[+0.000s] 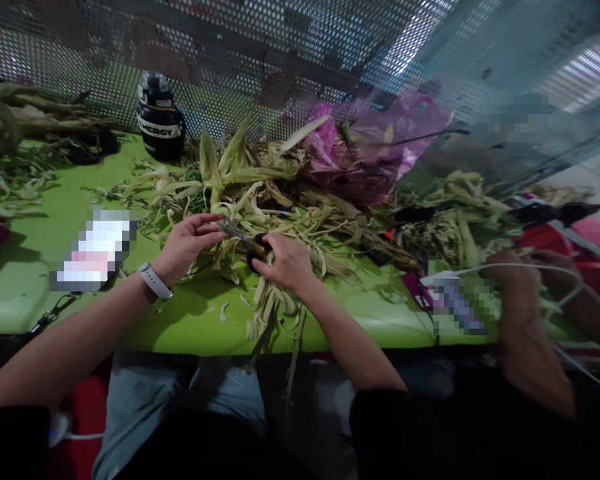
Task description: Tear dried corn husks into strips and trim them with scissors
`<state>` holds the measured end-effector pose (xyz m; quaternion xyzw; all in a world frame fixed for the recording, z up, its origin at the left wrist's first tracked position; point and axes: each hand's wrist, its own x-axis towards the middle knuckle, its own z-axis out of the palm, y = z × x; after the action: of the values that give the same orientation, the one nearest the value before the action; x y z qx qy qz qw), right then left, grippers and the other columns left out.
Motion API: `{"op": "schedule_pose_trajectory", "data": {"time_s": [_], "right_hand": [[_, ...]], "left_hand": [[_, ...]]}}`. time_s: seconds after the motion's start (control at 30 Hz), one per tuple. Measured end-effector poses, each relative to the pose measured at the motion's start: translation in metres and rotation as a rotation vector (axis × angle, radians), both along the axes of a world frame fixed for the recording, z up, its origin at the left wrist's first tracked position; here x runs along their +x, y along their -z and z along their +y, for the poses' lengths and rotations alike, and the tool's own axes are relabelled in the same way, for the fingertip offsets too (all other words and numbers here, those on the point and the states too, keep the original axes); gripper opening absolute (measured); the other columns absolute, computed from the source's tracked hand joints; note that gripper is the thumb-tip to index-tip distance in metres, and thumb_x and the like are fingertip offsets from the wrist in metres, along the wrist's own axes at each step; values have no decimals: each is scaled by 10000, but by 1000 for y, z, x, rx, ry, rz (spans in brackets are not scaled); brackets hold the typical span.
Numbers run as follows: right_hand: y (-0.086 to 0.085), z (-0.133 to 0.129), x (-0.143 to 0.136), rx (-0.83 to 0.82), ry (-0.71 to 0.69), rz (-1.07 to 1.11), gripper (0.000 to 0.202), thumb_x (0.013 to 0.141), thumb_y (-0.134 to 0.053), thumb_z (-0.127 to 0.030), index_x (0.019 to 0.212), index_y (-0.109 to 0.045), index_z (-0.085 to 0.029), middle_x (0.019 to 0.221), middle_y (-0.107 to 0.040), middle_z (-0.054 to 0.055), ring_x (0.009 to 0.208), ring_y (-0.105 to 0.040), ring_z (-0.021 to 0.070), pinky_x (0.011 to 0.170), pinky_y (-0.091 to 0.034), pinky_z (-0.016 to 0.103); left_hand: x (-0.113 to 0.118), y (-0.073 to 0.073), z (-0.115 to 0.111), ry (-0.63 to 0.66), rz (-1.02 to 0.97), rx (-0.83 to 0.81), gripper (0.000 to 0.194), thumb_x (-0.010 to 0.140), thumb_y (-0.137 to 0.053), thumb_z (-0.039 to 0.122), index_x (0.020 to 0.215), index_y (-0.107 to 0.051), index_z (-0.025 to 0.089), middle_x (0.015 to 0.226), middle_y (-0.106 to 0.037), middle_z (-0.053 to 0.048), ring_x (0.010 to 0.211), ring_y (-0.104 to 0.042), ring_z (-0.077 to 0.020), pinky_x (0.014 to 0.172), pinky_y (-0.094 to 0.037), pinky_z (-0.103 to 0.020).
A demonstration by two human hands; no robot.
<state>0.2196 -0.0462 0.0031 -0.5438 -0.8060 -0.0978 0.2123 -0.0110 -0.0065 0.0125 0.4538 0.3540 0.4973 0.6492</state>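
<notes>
My right hand [287, 261] grips the dark handles of a pair of scissors [241, 235], whose metal blades point left toward my other hand. Close to the blade tips, the fingers of my left hand [193, 241] are pinched at the base of a pale green corn husk [214, 177]. The husk's leaves fan upward from there. Under and behind both hands lies a loose heap of husk strips [280, 217], partly dried. Below my right hand, more strips [270, 310] hang over the table's front edge.
A green table [190, 330] carries a phone [93, 257] at left and another phone [460, 303] with a white cable at right. A dark bottle [161, 127] and pink plastic bag [375, 153] stand behind, before perforated metal mesh [220, 73]. A co-worker's hands [515, 273] are at right.
</notes>
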Motion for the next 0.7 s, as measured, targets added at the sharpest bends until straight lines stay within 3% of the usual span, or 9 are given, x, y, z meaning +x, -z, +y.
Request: {"op": "schedule_pose_trajectory", "data": {"time_s": [0.27, 0.47, 0.53, 0.6, 0.7], "right_hand": [[4, 3, 5, -82, 9, 32, 266, 836, -599, -411, 934, -626, -165, 833, -712, 82, 758, -635, 213, 662, -392, 287], [-1, 1, 3, -246, 40, 309, 284, 774, -659, -457, 808, -586, -186, 645, -604, 4, 570, -521, 138, 548, -314, 257], [-7, -2, 4, -388, -10, 475, 320, 735, -695, -479, 754, -550, -194, 593, -543, -23, 520, -454, 111, 510, -290, 245], [-14, -6, 6, -631, -82, 662, 369, 708, -719, -510, 723, -522, -198, 565, -522, -38, 482, -407, 90, 471, -279, 231], [-23, -10, 12, -1016, -180, 830, 418, 724, -696, -573, 732, -531, -189, 561, -584, -27, 418, -382, 66, 411, -260, 211]], "left_hand": [[2, 0, -2, 23, 21, -3, 447, 593, -866, 174, 1006, -700, 131, 907, -738, -36, 843, -683, -125, 838, -523, -255], [0, 0, 0, 94, 41, -78, 425, 628, -850, 178, 1022, -693, 148, 900, -733, -44, 812, -687, -129, 724, -536, -231], [0, 0, 1, 125, 18, -100, 450, 626, -844, 145, 1047, -687, 152, 913, -731, -47, 810, -692, -131, 726, -545, -236], [-1, 0, 1, 125, 15, -99, 486, 612, -841, 105, 1067, -676, 152, 925, -728, -49, 824, -698, -140, 758, -560, -262], [-2, 2, 2, 85, 44, -44, 534, 587, -846, 71, 1082, -661, 150, 913, -726, -45, 863, -700, -157, 825, -573, -316]]}}
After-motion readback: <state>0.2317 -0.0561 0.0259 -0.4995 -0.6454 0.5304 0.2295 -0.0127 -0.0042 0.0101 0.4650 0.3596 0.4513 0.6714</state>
